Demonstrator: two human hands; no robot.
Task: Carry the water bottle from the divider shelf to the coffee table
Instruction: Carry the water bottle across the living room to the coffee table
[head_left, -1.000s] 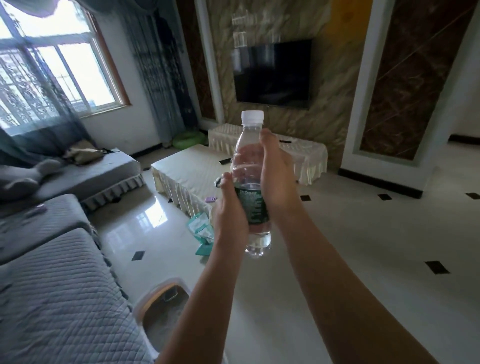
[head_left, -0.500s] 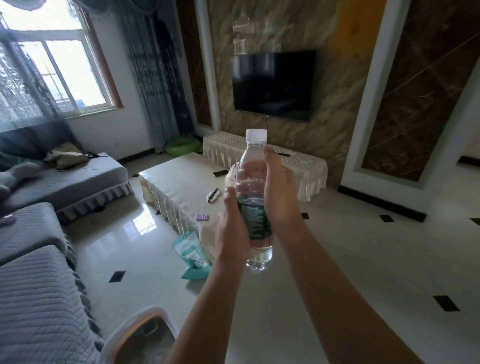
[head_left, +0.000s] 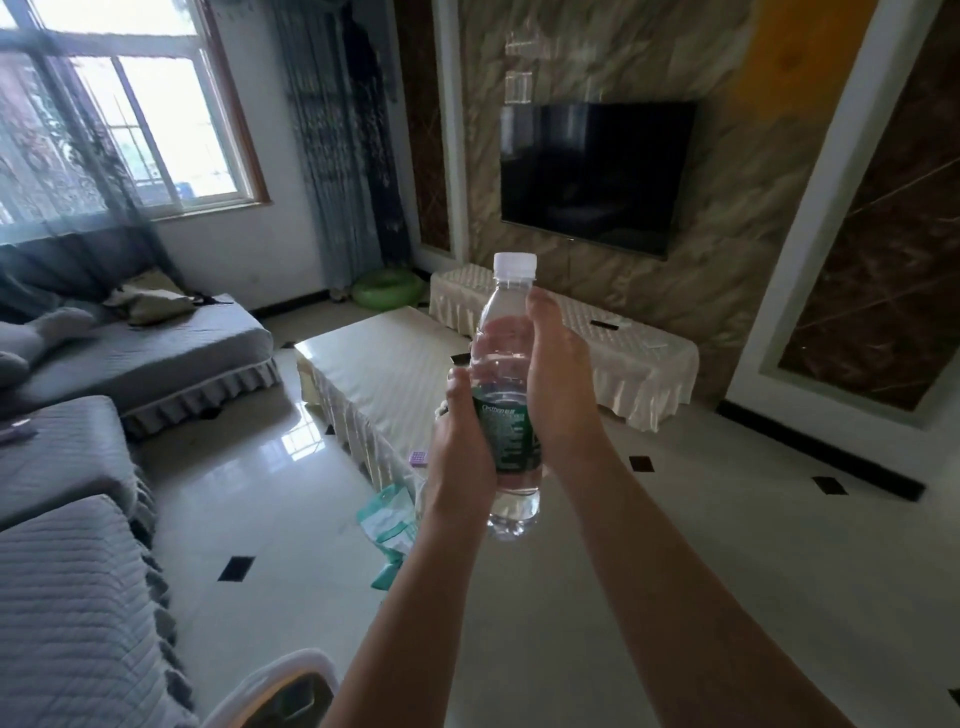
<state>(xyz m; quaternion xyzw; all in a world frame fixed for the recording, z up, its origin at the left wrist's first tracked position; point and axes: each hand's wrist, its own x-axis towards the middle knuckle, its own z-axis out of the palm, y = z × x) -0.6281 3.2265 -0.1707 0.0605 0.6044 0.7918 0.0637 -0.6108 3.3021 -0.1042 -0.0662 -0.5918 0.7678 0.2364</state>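
Beyond the coffee table (head_left: 384, 364), water bottle (head_left: 506, 395) upright between left hand (head_left: 460, 457) and right hand (head_left: 558, 384).

Clear plastic water bottle (head_left: 505, 364) with a white screw cap and a dark green label around the lower middle, upright, cap on, carried in the air and clasped from both sides, well above the floor. Beyond it, coffee table (head_left: 374, 364) draped in a cream quilted cover with a pleated skirt, long and low, standing on the glossy tiled floor, mostly bare on top
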